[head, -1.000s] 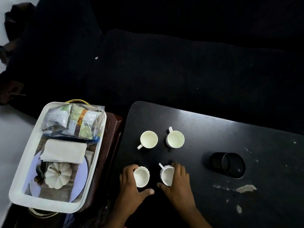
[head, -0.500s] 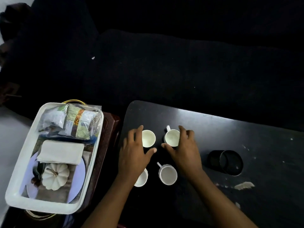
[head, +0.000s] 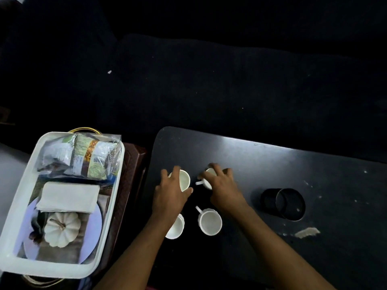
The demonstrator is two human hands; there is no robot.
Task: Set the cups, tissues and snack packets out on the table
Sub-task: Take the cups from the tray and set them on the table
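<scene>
Several small white cups stand on the black table (head: 272, 164). My left hand (head: 170, 193) wraps around the far left cup (head: 184, 181). My right hand (head: 222, 185) grips the far right cup (head: 207, 182), whose handle points left. Nearer me, the near right cup (head: 210, 221) stands free, and the near left cup (head: 176, 228) is partly hidden under my left wrist. The folded tissues (head: 69, 197) and the bagged snack packets (head: 81, 155) lie in the white tray (head: 12, 206) at the left.
A black cylindrical holder (head: 283, 204) lies on its side right of the cups. A white pumpkin ornament (head: 61, 229) sits on a plate in the tray. The tray rests on a brown stand (head: 134, 164). A dark sofa (head: 209, 80) runs behind the table.
Both hands left the two near cups and moved forward onto the two far cups. The far right cup's handle now points left instead of up.
</scene>
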